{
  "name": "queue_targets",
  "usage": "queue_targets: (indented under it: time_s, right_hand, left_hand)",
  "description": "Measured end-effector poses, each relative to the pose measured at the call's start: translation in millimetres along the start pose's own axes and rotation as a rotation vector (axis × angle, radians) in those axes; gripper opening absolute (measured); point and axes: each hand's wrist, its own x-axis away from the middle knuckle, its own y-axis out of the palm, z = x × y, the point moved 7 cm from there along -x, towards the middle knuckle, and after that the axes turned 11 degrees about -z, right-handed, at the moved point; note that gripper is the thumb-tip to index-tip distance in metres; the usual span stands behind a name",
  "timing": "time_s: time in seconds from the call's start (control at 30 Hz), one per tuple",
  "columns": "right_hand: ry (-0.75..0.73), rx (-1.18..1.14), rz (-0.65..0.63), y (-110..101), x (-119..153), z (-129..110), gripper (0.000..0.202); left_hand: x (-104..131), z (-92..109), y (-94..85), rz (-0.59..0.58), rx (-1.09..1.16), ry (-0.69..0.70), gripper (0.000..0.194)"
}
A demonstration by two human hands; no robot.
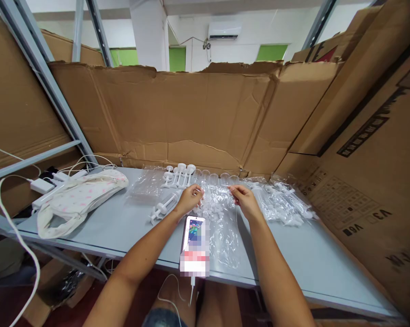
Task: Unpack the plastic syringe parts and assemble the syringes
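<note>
Both hands, left hand (190, 198) and right hand (245, 200), grip a clear bag (222, 222) of small plastic parts.

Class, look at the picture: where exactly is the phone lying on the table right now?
In the head view, the phone lies at the table's near edge, between the person's forearms, just left of a clear plastic bag.

Bare forearms, no sleeves; denim shorts (162, 317) at the lap.

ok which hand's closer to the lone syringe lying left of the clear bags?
Left. The left hand is just right of the lone syringe, not touching it; the right hand is further right, on the clear bags.
</note>
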Motion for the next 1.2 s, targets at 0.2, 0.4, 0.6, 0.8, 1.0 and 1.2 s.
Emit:
queue_targets:
  time_s: [0.2,0.4,0.6,0.8,1.0,1.2]
  right_hand:
    - [0.006,0.041,-0.118,11.7,1.7,-0.9,0.028]
    - [-0.017,0.056,-0.154,11.5,0.6,-2.9,0.032]
    - [-0.059,0.055,-0.046,1.2,-2.9,2.0,0.034]
    - [-0.025,-0.179,0.064,-0.8,0.2,2.5,0.05]
    - [0.025,-0.02,-0.14,19.4,0.5,1.8,0.039]
    - [-0.043,0.066,-0.054,11.7,-0.2,-2.7,0.036]
  left_hand:
    - [-0.6,2.8,-4.9,0.068,-0.024,0.043,0.02]
    - [2.9,15.3,-13.0,0.136,-0.033,0.133,0.018]
    - [0.4,7.9,-10.1,-0.021,0.06,0.055,0.039]
    - [-2.4,1.8,-6.0,-0.054,-0.009,0.017,0.029]
    - [0.8,14.3,-23.1,0.129,-0.066,0.098,0.017]
    - [4.3,26.0,-28.6,0.165,-0.204,0.187,0.015]
